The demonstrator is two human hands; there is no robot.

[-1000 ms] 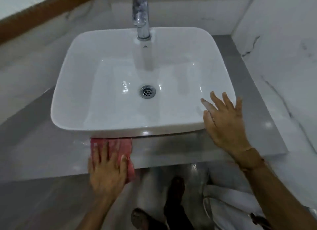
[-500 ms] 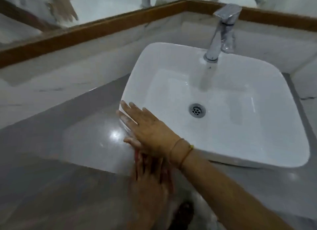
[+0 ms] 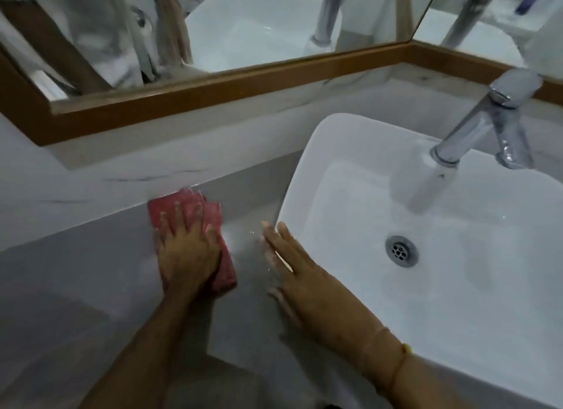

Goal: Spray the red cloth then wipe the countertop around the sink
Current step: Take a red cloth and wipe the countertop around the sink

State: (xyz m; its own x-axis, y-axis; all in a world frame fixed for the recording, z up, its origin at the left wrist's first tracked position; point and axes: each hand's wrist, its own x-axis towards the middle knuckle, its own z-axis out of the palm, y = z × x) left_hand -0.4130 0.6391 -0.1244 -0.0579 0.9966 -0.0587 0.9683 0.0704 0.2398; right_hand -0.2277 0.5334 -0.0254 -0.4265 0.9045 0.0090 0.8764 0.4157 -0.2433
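Note:
A folded red cloth lies flat on the grey countertop to the left of the white sink, close to the back wall. My left hand presses down on the cloth with fingers spread. My right hand rests flat and open against the sink's left rim, holding nothing. No spray bottle is in view.
A chrome faucet stands at the sink's far right. A wood-framed mirror runs along the marble back wall. The drain sits in the basin's middle. The counter's front edge is at the lower left.
My left hand has slid the red cloth from the counter in front of the sink to the counter on its left. My right hand moved from the sink's right corner to its left rim.

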